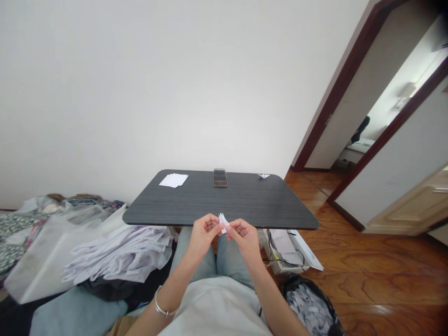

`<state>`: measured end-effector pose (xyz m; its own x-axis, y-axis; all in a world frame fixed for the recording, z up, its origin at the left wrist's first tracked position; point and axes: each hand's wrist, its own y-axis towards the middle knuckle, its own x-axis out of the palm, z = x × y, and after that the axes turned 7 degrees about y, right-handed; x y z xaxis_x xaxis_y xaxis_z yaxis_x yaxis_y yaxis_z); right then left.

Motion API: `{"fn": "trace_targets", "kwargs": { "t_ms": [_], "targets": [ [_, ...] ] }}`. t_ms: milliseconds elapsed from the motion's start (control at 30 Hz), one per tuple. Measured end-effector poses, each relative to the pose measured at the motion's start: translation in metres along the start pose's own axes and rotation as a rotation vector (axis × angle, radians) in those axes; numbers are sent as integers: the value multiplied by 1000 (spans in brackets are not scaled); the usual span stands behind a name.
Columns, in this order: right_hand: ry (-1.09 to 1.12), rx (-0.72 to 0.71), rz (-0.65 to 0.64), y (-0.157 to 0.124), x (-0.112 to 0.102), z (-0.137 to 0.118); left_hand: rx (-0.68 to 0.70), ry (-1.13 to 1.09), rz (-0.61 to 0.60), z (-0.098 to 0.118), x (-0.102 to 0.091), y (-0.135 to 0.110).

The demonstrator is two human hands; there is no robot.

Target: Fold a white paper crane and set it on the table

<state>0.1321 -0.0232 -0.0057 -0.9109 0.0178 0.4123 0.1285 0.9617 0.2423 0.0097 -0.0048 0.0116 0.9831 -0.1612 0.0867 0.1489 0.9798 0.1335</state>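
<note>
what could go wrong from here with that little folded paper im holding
1. The folded paper is small and pinched between fingertips of the left hand and right hand, unsupported by the table; a crease may go crooked or tear.
2. If it slips, it would likely fall toward the lap or floor, near the bin of pale scraps, where it could be hard to spot.

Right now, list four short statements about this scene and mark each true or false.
1. The left hand and right hand together pinch a small folded white paper piece. True.
2. The dark grey wood-grain table carries nothing. False: it bears loose white paper sheets, a small dark upright object and a tiny folded white paper figure.
3. A silver metal bangle circles the left wrist. True.
4. The loose white paper sheets lie at the table's far right. False: far left.
</note>
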Motion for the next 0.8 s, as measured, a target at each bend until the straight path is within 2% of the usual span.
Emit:
{"fn": "trace_targets", "kwargs": {
  "t_ms": [167,367,800],
  "targets": [
    [-20,-25,20,1,-1,2,4,3,10,-2,0,0],
    [-1,-27,61,2,-2,2,5,19,-49,-5,1,-2],
    [-49,-77,49,0,-3,5,116,198,-11,-5,0,-4]
  ]
}}
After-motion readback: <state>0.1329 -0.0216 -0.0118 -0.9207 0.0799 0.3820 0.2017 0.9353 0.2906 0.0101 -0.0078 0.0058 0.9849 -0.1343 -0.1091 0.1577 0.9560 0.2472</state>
